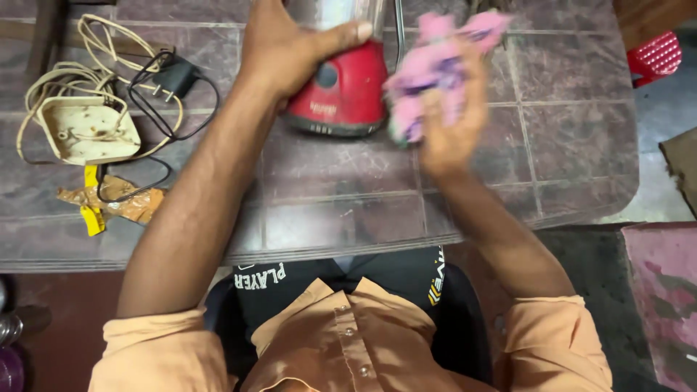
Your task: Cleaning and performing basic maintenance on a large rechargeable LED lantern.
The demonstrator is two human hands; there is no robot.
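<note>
The left hand [287,47] is wrapped around a red appliance base [341,91], palm on its left flank and thumb laid across the top where a shiny metal jar [341,13] meets it. The fingers curl out of sight behind the body, so the grip is closed on it. The base stands upright on the worktop [348,181], a surface patterned like purplish-grey tiles, directly under that hand and just beside the other one.

The right hand [450,127] is bunched around a pink and purple cloth [435,69], which spills out above the fingers. The cloth is blurred, and its left edge looks pressed against the right side of the red base, though I cannot tell for certain that they touch. The fingers are closed into the fabric.

Well to the left of the left forearm lies a cream-coloured extension socket [87,131] with its pale cord [94,43] looped behind it. Nearer the forearm, a black plug adapter [170,76] rests with its thin black wire trailing toward the person. Below the socket sits a crumpled brown and yellow wrapper [109,205], near the worktop's front edge.

Beyond the right hand, off the worktop's far corner, part of a red plastic stool [657,56] shows. The person wears an orange shirt [348,341].
</note>
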